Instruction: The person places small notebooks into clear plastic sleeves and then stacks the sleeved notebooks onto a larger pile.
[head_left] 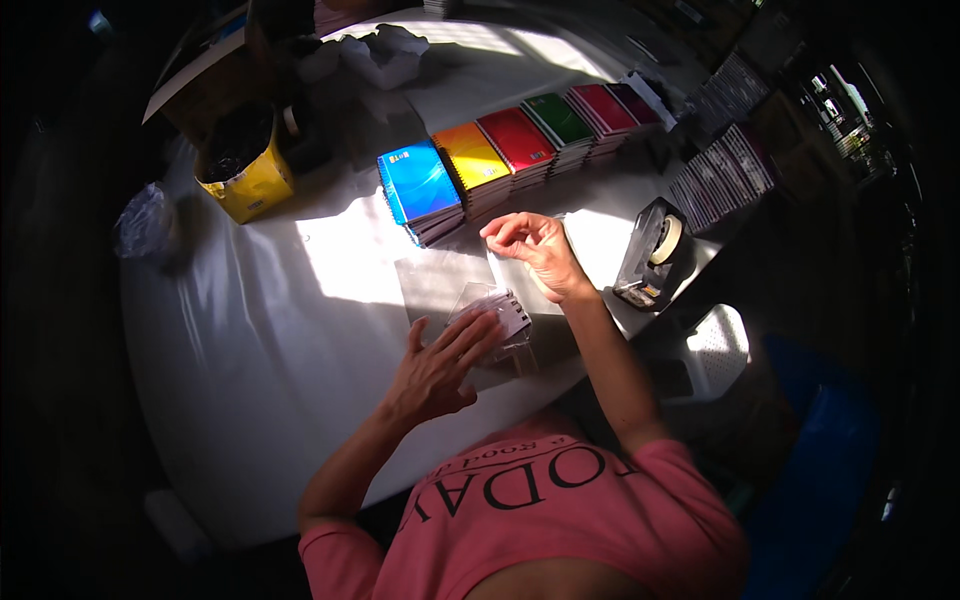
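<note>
My left hand (440, 365) is spread with its fingers resting on a small spiral notebook (513, 318), which appears to lie in a clear plastic sleeve (474, 296). The fingers hide much of the notebook. Just beyond it, my right hand (540, 255) is raised with thumb and fingertips pinched together; what they hold, if anything, is too small to make out. A black tape dispenser (652, 262) with a pale roll stands to the right of my right hand.
Stacked spiral notebooks stand in a row: blue (418, 180), yellow (468, 155), red (515, 138), green (557, 119) and magenta (600, 107). More notebook piles (725, 178) are at right. A yellow box (250, 185) and crumpled plastic (145, 222) sit at left on the white table (220, 380).
</note>
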